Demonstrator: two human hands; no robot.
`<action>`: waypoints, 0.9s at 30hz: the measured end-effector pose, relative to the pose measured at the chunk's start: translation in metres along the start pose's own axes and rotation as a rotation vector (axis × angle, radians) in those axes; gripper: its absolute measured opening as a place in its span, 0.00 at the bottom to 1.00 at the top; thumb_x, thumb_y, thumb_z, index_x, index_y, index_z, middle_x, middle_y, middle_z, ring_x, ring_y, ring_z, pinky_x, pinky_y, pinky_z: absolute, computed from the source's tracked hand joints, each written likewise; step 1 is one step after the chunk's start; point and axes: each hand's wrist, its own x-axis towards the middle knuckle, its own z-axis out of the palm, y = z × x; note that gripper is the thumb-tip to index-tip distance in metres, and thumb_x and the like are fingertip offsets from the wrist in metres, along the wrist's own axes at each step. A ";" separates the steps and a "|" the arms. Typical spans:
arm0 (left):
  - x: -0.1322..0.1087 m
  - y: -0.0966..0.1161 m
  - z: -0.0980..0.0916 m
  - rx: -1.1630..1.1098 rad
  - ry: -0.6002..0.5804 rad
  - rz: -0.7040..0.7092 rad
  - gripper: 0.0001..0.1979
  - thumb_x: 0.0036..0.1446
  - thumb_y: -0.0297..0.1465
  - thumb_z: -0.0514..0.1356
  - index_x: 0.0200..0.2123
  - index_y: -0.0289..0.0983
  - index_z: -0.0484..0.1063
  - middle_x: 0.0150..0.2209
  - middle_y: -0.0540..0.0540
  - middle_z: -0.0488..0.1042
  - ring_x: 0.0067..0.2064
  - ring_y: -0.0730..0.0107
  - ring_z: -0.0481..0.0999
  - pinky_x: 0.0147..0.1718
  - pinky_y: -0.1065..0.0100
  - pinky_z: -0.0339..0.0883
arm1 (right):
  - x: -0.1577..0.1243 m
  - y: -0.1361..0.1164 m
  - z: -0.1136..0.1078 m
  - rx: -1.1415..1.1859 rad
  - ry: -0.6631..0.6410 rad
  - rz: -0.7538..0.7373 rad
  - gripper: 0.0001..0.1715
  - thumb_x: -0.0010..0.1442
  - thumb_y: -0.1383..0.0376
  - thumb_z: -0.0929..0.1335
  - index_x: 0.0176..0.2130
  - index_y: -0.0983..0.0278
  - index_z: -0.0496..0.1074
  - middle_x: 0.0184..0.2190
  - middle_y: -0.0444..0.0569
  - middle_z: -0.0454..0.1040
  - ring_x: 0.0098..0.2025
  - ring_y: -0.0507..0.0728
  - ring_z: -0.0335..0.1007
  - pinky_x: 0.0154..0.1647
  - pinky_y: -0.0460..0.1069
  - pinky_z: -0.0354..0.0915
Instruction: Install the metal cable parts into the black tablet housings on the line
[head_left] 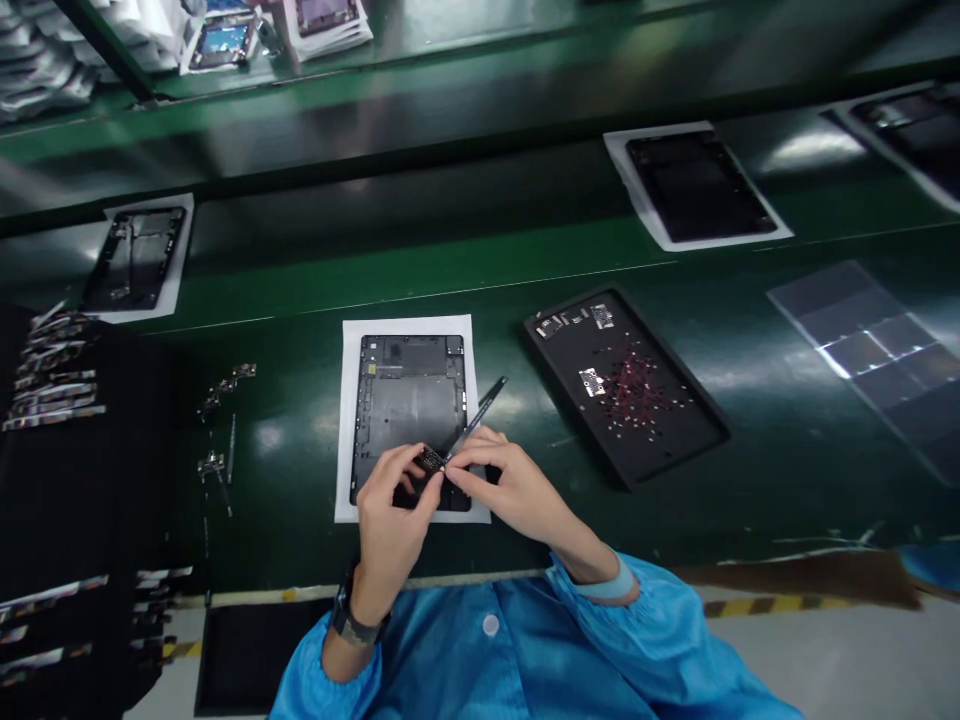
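Observation:
My left hand (397, 510) grips a small dark circuit board (430, 460) between thumb and fingers. My right hand (517, 485) is closed around a pair of dark tweezers (484, 408), which point up and to the right; its fingertips meet the left thumb at the board's edge. Whatever tiny part may be pinched there is too small to make out. Beneath both hands lies a black tablet back housing (412, 410) on a white sheet (346, 430). The housing's lower part is partly covered by my hands.
A black tray (679, 440) at right holds red-wired small parts (637, 390) and several little boards (591, 382). Loose small boards (212, 463) lie at left, beside a black stack with flex cables (60, 390). More housings (697, 190) rest farther back. A clear plastic sheet (870, 350) lies far right.

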 end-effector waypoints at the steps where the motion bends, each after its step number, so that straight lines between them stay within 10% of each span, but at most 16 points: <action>1: 0.000 0.000 0.000 0.035 0.012 0.018 0.12 0.57 0.28 0.64 0.45 0.38 0.76 0.42 0.44 0.76 0.34 0.71 0.75 0.32 0.69 0.72 | 0.000 0.000 0.000 0.004 -0.001 -0.009 0.13 0.66 0.60 0.68 0.31 0.59 0.78 0.30 0.47 0.77 0.40 0.60 0.68 0.47 0.57 0.58; 27: 0.005 0.003 0.003 0.126 -0.013 0.151 0.12 0.57 0.26 0.62 0.45 0.37 0.73 0.34 0.47 0.77 0.30 0.72 0.76 0.31 0.71 0.73 | -0.002 -0.001 0.000 -0.003 0.004 -0.005 0.18 0.68 0.56 0.65 0.30 0.60 0.77 0.30 0.49 0.77 0.40 0.61 0.67 0.45 0.57 0.58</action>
